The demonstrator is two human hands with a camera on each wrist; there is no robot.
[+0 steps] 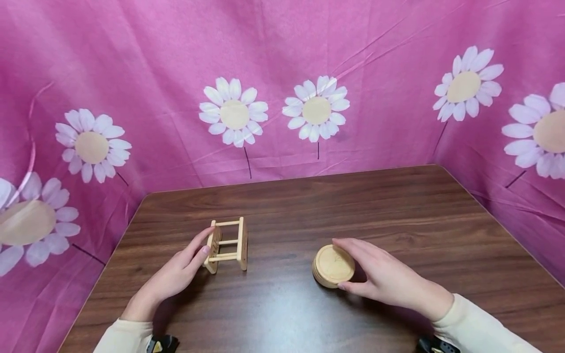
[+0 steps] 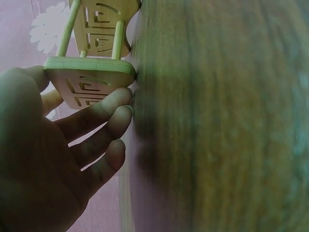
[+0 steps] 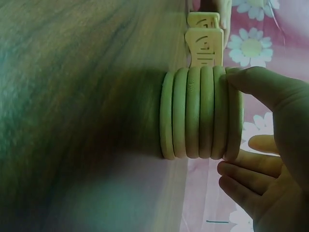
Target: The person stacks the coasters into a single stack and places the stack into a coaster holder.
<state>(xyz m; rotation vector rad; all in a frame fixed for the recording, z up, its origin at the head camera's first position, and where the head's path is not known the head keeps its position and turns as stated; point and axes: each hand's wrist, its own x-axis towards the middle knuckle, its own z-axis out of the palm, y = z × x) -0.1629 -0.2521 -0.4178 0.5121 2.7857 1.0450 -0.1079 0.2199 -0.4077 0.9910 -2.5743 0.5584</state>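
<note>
On the left of the table, a light wooden coaster rack [image 1: 243, 245] with cut-out side panels and thin round bars stands upright. My left hand [image 1: 176, 274] holds its near-left panel between thumb and index finger, the other fingers lying along that panel [image 2: 89, 67] in the left wrist view. Right of centre, several round wooden coasters [image 1: 334, 264] make one even stack. The right hand [image 1: 384, 272] grips the top of the stack, thumb on the near side and fingers on the far side. The right wrist view shows the thumb at the uppermost coaster [image 3: 234, 116].
Both things stand on a dark brown wood-grain table [image 1: 282, 211], a hand's width or more apart. Pink cloth [image 1: 278, 44] printed with white daisies hangs behind the table and at both sides. Black wrist straps [image 1: 163, 344] show below the cream sleeves [image 1: 481, 323].
</note>
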